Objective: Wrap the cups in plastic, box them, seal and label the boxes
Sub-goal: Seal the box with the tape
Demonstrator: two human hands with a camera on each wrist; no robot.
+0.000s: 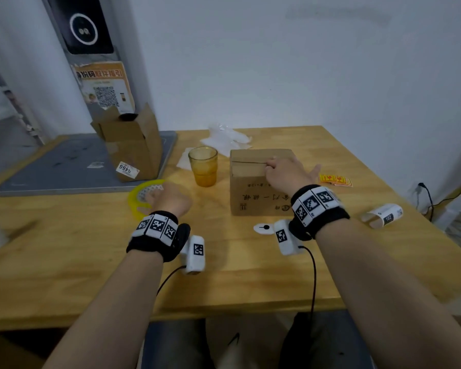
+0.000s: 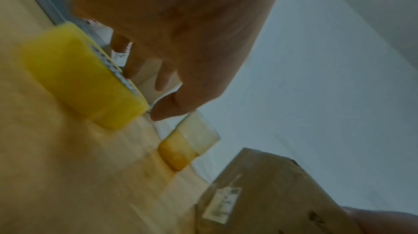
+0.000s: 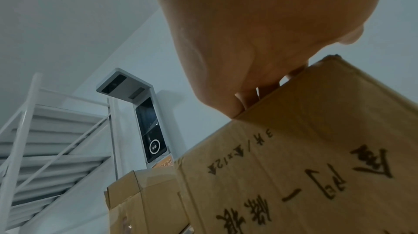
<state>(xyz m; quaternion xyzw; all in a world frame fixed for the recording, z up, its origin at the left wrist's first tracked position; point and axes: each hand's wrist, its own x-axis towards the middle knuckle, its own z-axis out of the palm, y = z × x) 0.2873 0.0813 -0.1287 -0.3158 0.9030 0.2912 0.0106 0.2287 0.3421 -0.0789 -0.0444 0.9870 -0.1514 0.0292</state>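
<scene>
Left hand [image 1: 168,197] reaches, fingers spread, over tape [image 1: 141,198]; right hand [image 1: 288,173] presses box [image 1: 256,187] flaps closed. Sealing, labelling and cup [image 1: 203,166] remain.

Two cardboard boxes [image 1: 261,182] [image 1: 132,145], one amber cup [image 1: 203,166], one yellow tape roll [image 1: 139,198], two hands [image 1: 168,199] [image 1: 288,173].

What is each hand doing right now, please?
Left hand: open, fingers reaching to the yellow tape roll, not yet gripping.
Right hand: open, fingers pressing the closed cardboard box top.
</scene>
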